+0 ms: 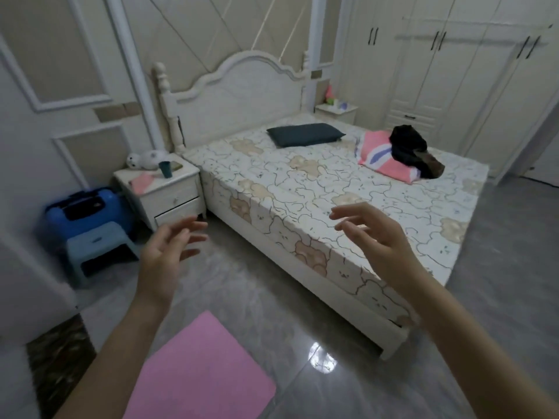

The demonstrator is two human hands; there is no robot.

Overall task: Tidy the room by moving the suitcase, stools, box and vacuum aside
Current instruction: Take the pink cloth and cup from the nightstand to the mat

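A: Where were the hands?

B: Both were raised in the air over the floor. The left hand had its fingers spread and relaxed, palm turned inward, gripping nothing. The right hand was the same, fingers apart and loose, in front of the long edge of the bed.

A: And the things to be moved?

B: The blue suitcase stood in the left corner, against the wall and just beside the nightstand. A light blue stool stood right in front of it, touching or nearly so; I could not tell which. No box or vacuum showed.

A: How much room was there?

B: A strip of glossy grey tiled floor ran between the bed's side and the left wall. A pink mat lay on it near the person, one corner pointing toward the bed. More floor lay past the foot of the bed, toward the wardrobe.
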